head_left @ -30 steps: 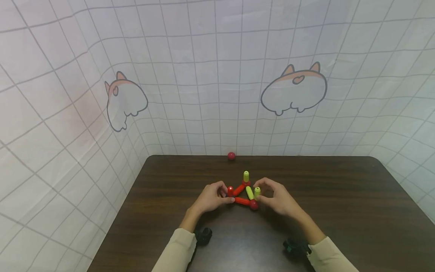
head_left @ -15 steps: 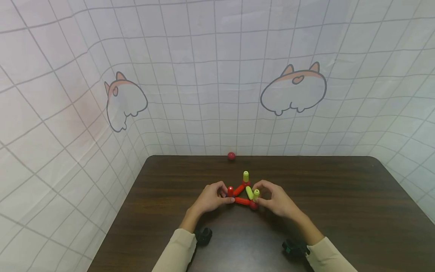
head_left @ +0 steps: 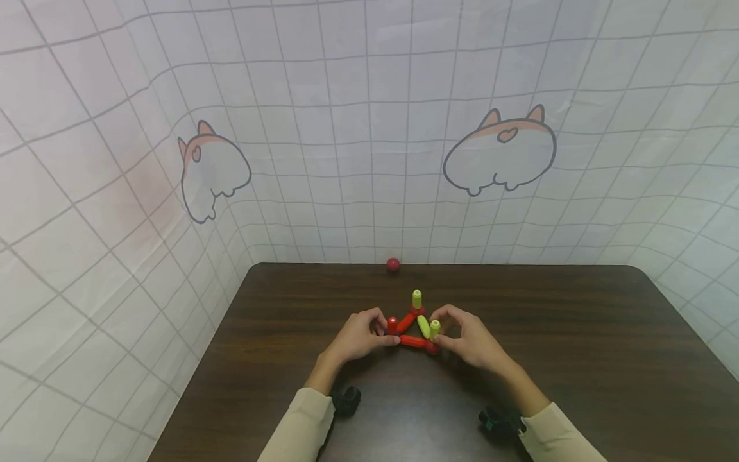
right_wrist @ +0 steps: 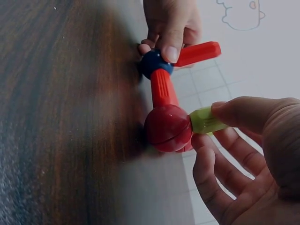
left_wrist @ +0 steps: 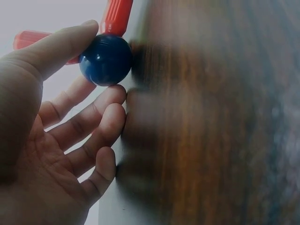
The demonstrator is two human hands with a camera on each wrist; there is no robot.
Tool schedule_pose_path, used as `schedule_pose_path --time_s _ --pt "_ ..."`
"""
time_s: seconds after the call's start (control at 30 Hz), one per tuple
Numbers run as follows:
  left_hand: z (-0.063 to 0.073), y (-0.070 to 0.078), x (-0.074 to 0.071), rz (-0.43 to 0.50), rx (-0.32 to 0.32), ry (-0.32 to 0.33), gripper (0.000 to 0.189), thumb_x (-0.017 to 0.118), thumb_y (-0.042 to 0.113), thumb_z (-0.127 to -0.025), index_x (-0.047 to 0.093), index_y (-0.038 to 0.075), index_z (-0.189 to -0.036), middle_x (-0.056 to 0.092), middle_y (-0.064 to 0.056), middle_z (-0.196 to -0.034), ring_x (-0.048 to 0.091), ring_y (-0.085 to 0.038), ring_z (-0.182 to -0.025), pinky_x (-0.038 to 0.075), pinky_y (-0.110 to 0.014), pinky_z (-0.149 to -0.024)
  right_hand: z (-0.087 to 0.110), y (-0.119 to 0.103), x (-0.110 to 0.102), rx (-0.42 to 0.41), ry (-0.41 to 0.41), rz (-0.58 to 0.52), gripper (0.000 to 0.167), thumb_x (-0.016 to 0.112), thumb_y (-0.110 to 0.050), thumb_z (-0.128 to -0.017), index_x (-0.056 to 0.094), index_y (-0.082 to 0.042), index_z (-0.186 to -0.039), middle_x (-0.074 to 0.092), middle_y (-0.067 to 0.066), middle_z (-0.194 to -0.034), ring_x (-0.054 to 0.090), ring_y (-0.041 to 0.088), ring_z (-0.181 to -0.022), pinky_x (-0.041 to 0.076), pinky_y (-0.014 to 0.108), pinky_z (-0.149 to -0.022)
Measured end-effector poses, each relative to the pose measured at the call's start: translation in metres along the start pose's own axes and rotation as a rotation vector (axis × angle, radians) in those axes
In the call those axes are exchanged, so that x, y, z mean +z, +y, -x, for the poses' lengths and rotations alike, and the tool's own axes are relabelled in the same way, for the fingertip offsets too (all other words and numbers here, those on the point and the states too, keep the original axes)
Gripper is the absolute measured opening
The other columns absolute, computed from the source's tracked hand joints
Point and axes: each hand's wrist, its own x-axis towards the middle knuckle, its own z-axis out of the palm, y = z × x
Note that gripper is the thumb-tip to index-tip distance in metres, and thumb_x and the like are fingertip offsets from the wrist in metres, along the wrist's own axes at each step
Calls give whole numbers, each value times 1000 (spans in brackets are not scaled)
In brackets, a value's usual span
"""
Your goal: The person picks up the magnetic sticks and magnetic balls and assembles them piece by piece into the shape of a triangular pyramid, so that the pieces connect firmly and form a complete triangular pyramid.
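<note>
Red and yellow-green rods joined by balls form a triangle on the table. My left hand (head_left: 359,335) pinches the blue ball (left_wrist: 107,61) at its left corner, thumb on top. From that ball an upright red rod (right_wrist: 199,53) rises. A lying red rod (right_wrist: 162,89) links it to the near red ball (right_wrist: 168,127). My right hand (head_left: 470,337) pinches the upright yellow-green rod (right_wrist: 204,120) on this red ball between thumb and fingers. Another yellow-green rod (head_left: 417,299) stands at the far corner. A red rod (head_left: 407,322) and a yellow-green rod (head_left: 424,326) lie along the other sides.
A loose red ball (head_left: 393,264) sits at the far edge of the dark wooden table (head_left: 288,301). Behind the table hangs a white grid-patterned curtain (head_left: 346,128). Black wrist devices (head_left: 346,401) are beneath both forearms.
My right hand and the yellow-green rod in its fingers have shifted slightly left. My left hand stays at the blue ball.
</note>
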Motion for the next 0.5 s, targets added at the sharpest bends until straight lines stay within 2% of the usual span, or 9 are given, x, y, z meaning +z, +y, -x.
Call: schedule_pose_path --time_s 0.27,0.5 --pt "3 3 -8 17 28 -36 30 86 37 -83 66 18 -94 64 5 -82 56 -10 -70 46 -26 -62 0 1 -2 5 -11 -8 27 79 -12 -88 66 -16 -111 69 -2 -90 64 15 -87 49 36 -80" --pt "3 1 -16 46 63 -83 26 83 35 -87 74 26 -109 72 8 -100 62 -13 -84 52 -29 -73 1 5 -7 44 -43 31 26 80 -20 -89 69 -14 -112 72 -4 -94 65 11 -90 50 31 -80"
